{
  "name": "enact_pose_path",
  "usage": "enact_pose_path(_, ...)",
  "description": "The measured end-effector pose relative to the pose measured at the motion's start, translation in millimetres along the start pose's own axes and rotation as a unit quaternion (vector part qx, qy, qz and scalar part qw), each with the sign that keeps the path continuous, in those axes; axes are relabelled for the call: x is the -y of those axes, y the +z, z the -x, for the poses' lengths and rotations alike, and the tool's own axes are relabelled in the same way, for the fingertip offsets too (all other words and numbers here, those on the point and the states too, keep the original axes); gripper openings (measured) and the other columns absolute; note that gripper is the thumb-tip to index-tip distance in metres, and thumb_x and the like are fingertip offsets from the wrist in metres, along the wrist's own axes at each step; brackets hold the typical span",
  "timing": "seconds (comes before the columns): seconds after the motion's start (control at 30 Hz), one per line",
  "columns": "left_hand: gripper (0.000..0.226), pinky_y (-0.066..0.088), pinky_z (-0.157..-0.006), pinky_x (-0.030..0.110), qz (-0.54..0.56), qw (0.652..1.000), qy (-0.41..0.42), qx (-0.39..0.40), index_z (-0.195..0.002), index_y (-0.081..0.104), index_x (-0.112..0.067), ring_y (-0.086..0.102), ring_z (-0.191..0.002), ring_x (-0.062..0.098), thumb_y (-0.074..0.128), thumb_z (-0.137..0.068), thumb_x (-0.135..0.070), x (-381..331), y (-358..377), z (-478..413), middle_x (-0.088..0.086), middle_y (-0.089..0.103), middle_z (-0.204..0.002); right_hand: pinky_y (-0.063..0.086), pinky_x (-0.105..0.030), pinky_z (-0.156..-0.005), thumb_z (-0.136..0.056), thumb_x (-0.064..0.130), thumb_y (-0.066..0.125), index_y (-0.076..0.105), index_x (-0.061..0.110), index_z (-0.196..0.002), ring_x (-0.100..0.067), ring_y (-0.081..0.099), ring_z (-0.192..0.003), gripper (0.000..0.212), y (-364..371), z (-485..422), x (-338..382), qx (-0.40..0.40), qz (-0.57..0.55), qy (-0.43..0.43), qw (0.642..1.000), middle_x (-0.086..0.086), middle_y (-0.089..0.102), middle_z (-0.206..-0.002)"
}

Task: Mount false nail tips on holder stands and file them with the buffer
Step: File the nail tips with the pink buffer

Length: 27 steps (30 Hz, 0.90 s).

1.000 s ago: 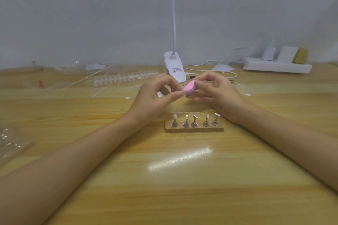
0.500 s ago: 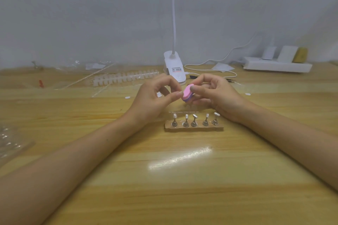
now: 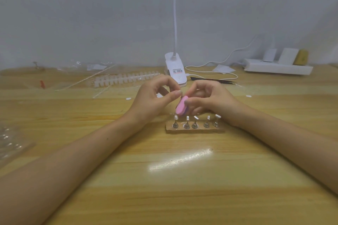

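Wooden table [image 3: 164, 179]: buffer [image 3: 180, 106] inside right grip [image 3: 210, 100]

Whether the left hand [image 3: 152, 97] pinches anything beside the pink buffer [image 3: 180, 108] is too small to tell (the right hand [image 3: 210, 99] hides part of it), and at nine o'clock a clear packet [image 3: 11, 140] is cut by the edge.

The bare, slender left forearm [image 3: 82, 151] and the bare, slender right forearm [image 3: 283, 142] show as uncovered skin from the edges of the view up to the wrists, smooth in outline and with no cloth over them. The left hand [image 3: 151, 100] and the right hand [image 3: 214, 100] are likewise uncovered, with slim fingers. The left thumbnail [image 3: 176, 93] and the right thumbnail [image 3: 188, 102] are short, rounded and plain, with a dull sheen.
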<state>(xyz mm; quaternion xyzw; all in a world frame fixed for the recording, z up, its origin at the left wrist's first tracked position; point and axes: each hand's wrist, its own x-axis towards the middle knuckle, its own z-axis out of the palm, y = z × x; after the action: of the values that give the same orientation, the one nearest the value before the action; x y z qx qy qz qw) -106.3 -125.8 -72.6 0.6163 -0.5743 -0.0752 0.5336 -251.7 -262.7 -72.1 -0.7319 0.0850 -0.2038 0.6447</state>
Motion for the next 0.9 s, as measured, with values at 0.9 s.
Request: enact_pose_path(0.9, 0.013, 0.04, -0.068, 0.008, -0.06, 0.997, 0.043, -0.012, -0.08, 0.063, -0.013, 0.056, -0.077, 0.0, 0.07, -0.088, -0.005, -7.4, 0.6, 3.0, 0.005, 0.063, -0.087, 0.058, -0.024, -0.062, -0.082, 0.027, 0.073, 0.065, 0.013, -0.084, -0.022, 0.075, -0.074, 0.016, -2.6, -1.2, 0.6, -0.019, -0.011, -0.003, 1.0, -0.014, 0.076, -0.086)
